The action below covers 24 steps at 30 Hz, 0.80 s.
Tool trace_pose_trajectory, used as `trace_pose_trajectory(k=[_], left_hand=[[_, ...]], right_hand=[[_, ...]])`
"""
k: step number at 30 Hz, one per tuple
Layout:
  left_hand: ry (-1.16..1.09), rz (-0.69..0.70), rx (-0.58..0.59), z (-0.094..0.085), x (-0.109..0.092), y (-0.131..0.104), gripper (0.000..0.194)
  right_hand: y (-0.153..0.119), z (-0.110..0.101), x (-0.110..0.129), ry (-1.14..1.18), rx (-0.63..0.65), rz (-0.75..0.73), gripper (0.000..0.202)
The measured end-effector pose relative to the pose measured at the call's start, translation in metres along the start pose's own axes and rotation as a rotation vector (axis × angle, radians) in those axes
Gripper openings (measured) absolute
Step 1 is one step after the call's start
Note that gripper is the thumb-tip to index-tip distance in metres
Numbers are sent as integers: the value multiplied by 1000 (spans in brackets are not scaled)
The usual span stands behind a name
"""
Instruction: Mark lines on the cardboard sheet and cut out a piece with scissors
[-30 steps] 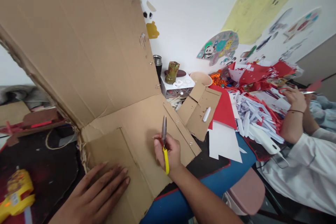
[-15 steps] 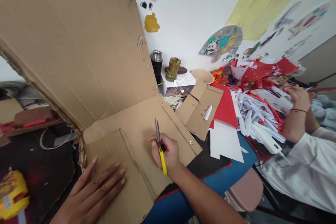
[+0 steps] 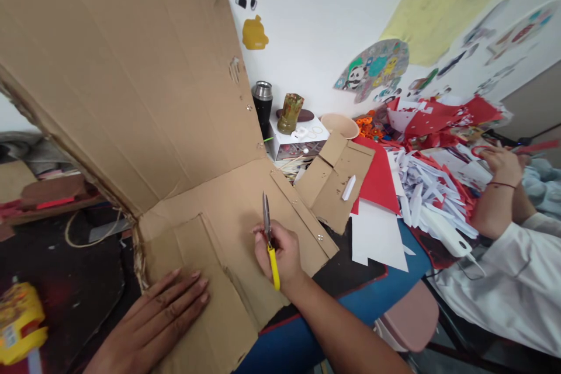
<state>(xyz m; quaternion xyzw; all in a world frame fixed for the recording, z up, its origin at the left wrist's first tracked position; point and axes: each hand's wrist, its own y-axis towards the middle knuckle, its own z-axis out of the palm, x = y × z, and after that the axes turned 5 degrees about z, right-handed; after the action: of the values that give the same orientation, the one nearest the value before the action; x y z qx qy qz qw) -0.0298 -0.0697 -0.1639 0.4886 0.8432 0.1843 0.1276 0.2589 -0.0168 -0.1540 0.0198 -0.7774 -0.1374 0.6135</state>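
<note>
My left hand (image 3: 160,315) lies flat on a cardboard flap (image 3: 219,315), fingers stretched out. In my right hand (image 3: 283,254) is a pair of scissors (image 3: 270,239) with yellow handles, its blades pointing up and away from me. That hand is above the bottom panel of a large cardboard box (image 3: 239,193). The box's tall back panel (image 3: 131,70) stands upright, leaning near the wall. My right fingers are wrapped round the scissors, and part of the handle is hidden by them.
A yellow hot glue gun (image 3: 21,324) lies at the left. Behind the box stand a black thermos (image 3: 262,105) and a white box (image 3: 298,143). To the right are a smaller cardboard piece (image 3: 342,187), white paper (image 3: 379,239), paper strips (image 3: 425,187) and a co-worker's hand (image 3: 504,166).
The fingers of my left hand have drawn closer together, the thumb moving in beside them. My right hand and the scissors have barely shifted. The view has moved slightly.
</note>
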Motion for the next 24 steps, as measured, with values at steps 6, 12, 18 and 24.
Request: trace_pose_trajectory(k=[6, 12, 18, 24], left_hand=[[52, 37, 17, -14, -11, 6, 58], [47, 56, -24, -5, -4, 4, 50], [-79, -62, -67, 4, -7, -7, 55], [-244, -142, -75, 37, 11, -33, 52]], right_hand=[[10, -1, 6, 193, 67, 293, 37], [8, -23, 31, 332, 441, 547, 74], [-16, -51, 30, 339, 711, 654, 88], [-40, -69, 20, 432, 887, 744, 83]])
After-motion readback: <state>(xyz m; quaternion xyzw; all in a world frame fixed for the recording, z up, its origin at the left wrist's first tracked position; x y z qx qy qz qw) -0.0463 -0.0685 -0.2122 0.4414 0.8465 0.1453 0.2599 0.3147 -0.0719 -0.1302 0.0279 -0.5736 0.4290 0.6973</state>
